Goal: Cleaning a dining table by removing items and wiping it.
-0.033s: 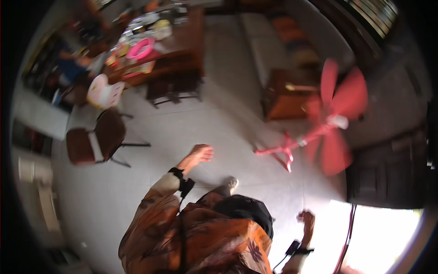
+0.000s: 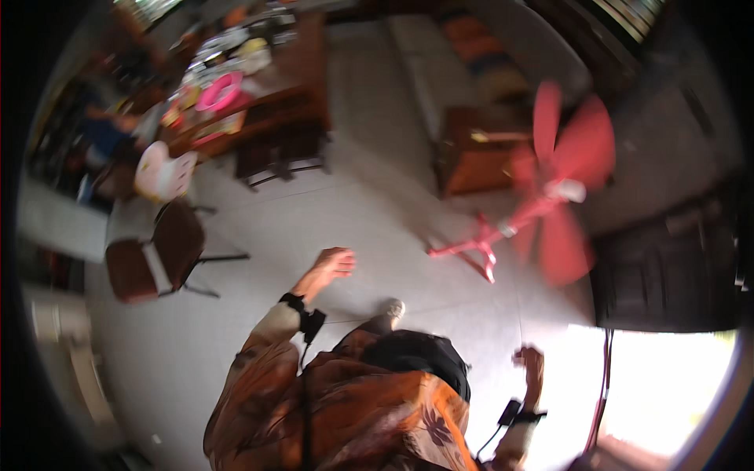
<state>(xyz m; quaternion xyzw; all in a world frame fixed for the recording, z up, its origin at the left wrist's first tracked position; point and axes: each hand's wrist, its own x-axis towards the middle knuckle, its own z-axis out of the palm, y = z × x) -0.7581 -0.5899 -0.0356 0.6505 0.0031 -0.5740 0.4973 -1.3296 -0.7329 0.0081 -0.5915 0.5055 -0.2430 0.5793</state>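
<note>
Head camera view, looking steeply down: a grey floor (image 2: 377, 208) stretched ahead of a person in patterned orange-brown clothing (image 2: 338, 408), one pale shoe (image 2: 396, 308) showing. Obstacles flanked the floor: at left stood a brown chair (image 2: 177, 239), with a white-and-pink chair (image 2: 161, 173) behind it; ahead and to the right, a pink fan (image 2: 546, 188) stood on splayed legs, the nearest thing to the hands yet apart from both. Beyond, a cluttered wooden table (image 2: 305, 51) bore a pink ring (image 2: 204, 99), with a dark stool (image 2: 259, 157) by its near end. A wooden box-like table (image 2: 471, 169) stood beside a long pale seat (image 2: 412, 67). At right, a dark panel (image 2: 667, 286) edged a glaring opening (image 2: 664, 392). The left hand (image 2: 326, 271) appeared above the floor, fingers relaxed, half bent and released; the right hand (image 2: 531, 363) was by the glare, its fingers curled, too blurred to tell whether clenched. Compared with the earlier frame, the furniture and fan had slid left and tilted slightly, and the right hand appeared a little higher. Blur left any lettering unreadable.
</note>
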